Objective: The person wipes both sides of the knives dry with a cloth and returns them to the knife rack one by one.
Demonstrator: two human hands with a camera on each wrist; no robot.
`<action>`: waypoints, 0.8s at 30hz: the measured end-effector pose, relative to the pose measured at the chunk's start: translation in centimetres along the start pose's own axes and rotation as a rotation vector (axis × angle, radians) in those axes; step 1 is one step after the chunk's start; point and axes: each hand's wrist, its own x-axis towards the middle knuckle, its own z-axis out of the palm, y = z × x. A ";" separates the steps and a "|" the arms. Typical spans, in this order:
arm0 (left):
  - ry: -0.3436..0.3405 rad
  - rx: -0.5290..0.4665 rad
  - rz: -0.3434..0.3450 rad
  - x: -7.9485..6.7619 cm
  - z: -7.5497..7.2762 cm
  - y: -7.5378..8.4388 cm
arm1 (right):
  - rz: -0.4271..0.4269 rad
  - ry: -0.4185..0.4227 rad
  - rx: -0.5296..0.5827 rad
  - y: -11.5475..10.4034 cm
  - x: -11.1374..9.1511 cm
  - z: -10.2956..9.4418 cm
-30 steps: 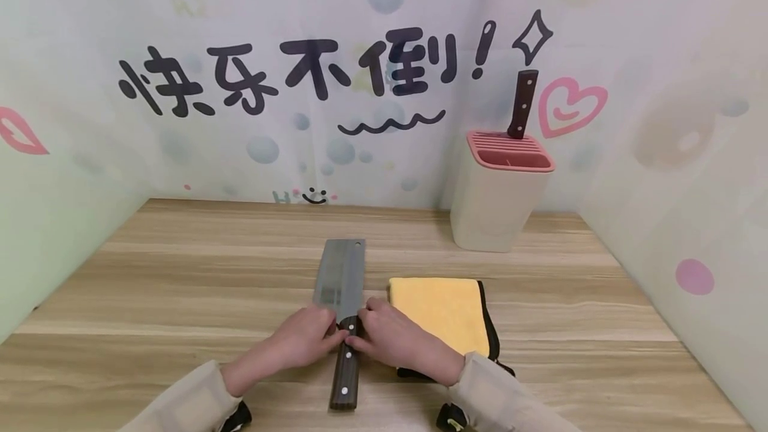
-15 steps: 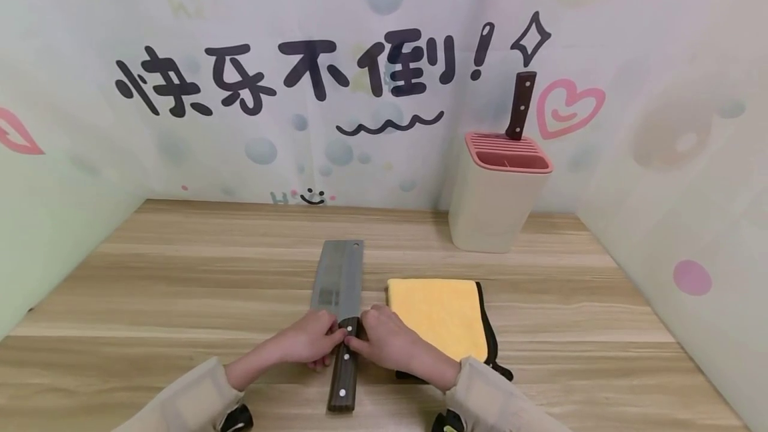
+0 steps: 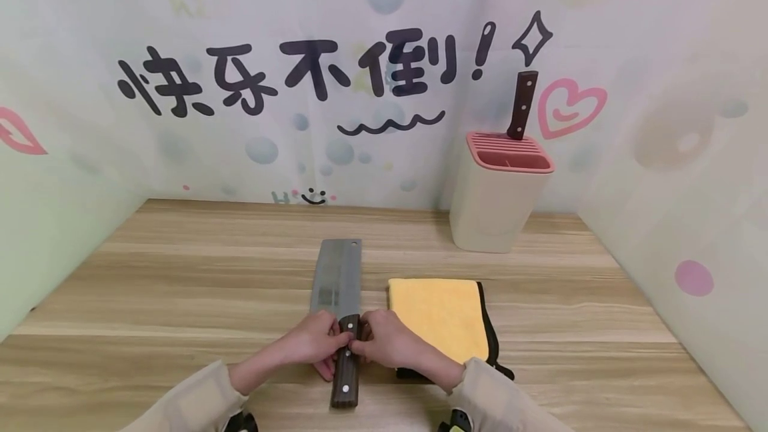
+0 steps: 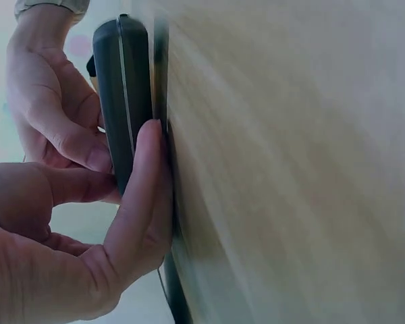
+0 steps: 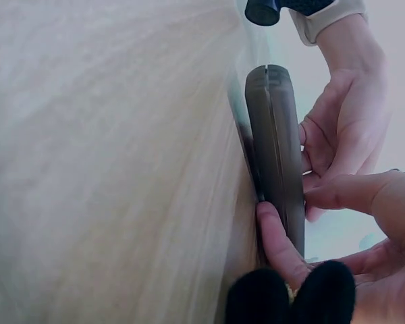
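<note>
A cleaver with a broad grey blade (image 3: 337, 275) and a dark riveted handle (image 3: 345, 385) points away from me on the wooden table. My left hand (image 3: 315, 339) pinches the handle from the left near the blade, thumb on top. From the right, my right hand (image 3: 387, 339) pinches the same stretch, the two thumb tips close together. In the left wrist view, the left fingers (image 4: 145, 182) reach under the handle (image 4: 121, 88), between it and the table. A right finger (image 5: 277, 239) likewise lies under the handle (image 5: 275, 135) in the right wrist view.
A folded yellow cloth (image 3: 441, 315) with black edging lies just right of the cleaver, partly under my right forearm. At the back right stands a cream knife block (image 3: 498, 212) with a pink slotted top, one brown knife handle (image 3: 523, 104) sticking up from it. Printed walls surround the table (image 3: 180, 272).
Both hands have slid slightly toward me along the handle, and the left fingertips now show lower beside it. The cleaver stays almost in place.
</note>
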 end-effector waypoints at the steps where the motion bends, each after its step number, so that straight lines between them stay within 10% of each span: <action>1: 0.000 -0.011 -0.002 0.0 0.0 0.0 | 0.010 -0.002 0.039 0.0 0.0 0.0; 24: -0.117 -0.397 -0.022 0.8 -0.5 -1.1 | 0.112 -0.065 0.604 0.9 0.2 -0.3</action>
